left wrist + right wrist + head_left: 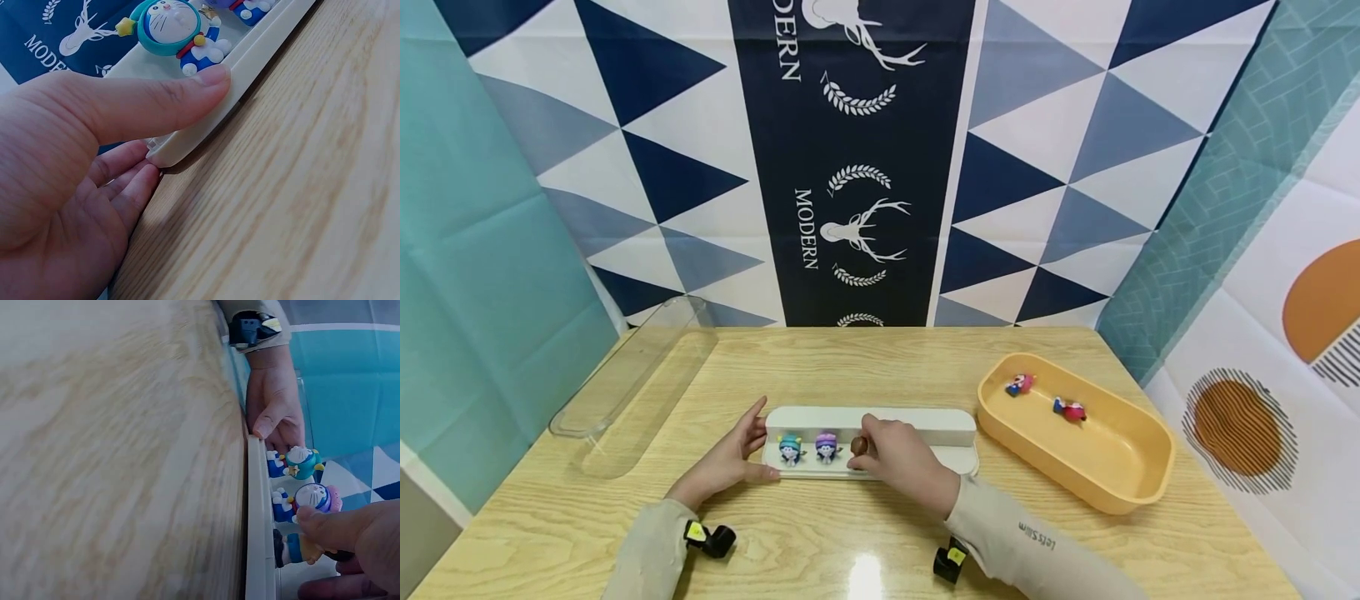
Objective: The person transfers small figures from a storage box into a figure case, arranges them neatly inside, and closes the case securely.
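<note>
A white stepped display stand (951, 419) lies lengthwise in front of me. My left hand (733, 458) holds its left end, thumb on the front rim and fingers round the end. On its lower step, a Doraemon-like figurine in a teal hat (789, 448) stands nearest that hand. Beside it is a similar figurine in a purple hat (826, 447). Just right of these, my right hand (913, 467) pinches a brown-topped figurine (858, 446) over the step. In the right wrist view this figurine (303, 549) shows an orange and blue body, partly hidden by the thumb.
A yellow tub (1075, 458) at the right contains a pink-topped figurine (1020, 384) and a red-and-blue figurine (1070, 409) lying down. At the left lies a clear plastic cover (632, 387). A patterned cloth (865, 142) hangs behind the wooden table (805, 542).
</note>
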Demonstrator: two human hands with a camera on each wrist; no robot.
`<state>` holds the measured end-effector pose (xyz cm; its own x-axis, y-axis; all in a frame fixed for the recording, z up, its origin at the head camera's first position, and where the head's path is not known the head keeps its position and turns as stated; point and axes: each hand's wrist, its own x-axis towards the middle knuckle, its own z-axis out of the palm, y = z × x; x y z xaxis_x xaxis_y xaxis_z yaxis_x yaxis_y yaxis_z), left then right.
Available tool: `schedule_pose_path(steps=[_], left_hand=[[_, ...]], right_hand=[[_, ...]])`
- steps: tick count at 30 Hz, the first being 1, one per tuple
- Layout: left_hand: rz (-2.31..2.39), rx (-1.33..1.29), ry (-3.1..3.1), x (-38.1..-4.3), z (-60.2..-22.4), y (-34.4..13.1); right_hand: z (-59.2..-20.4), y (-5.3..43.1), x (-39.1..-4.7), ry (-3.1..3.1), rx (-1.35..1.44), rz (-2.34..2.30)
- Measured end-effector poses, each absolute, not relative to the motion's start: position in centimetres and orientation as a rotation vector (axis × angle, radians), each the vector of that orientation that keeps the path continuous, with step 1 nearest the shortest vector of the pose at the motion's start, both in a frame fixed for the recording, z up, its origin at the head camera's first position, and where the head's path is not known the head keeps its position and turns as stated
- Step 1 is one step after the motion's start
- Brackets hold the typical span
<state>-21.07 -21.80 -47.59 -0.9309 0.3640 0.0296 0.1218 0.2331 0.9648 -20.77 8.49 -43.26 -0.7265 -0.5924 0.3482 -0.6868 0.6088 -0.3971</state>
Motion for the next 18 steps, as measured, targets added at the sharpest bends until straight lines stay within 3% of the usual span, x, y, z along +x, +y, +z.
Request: schedule_pose_path(steps=[18], left_hand=[[1.759,0.44,2.295,-21.09,-47.76,-21.87]], right_hand=[[-43.26,8.69,-20.77,-2.285,1.085,0.165]])
